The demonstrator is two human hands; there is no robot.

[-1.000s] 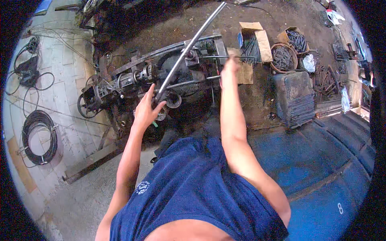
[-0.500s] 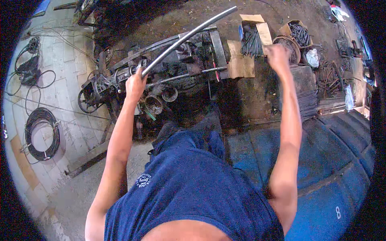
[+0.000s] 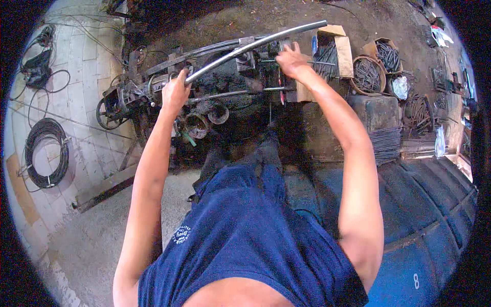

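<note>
My left hand [image 3: 175, 93] is closed around the near end of a long silver metal pipe [image 3: 255, 45], which slants up and to the right over a greasy, dark machine [image 3: 220, 79]. At the machine's right end my right hand [image 3: 293, 61] grips a thin metal rod [image 3: 322, 63] that shows on both sides of the fingers. The rod lies roughly level, its right part over an open cardboard box [image 3: 346, 56] of similar dark rods [image 3: 325, 53]. Two round cups [image 3: 196, 125] sit below the machine near my left wrist.
Farther right are a round container [image 3: 368, 74] and another box [image 3: 387, 55] full of metal pieces. A bundle of rods [image 3: 383, 144] lies before a dark block [image 3: 376, 110]. Coiled black cable [image 3: 47, 153] rests on the left floor. Blue panels [image 3: 409, 225] are at lower right.
My right hand has come left from beside the round container to the machine's right end, now with a thin rod in it. The pipe's far end has swung right and lower.
</note>
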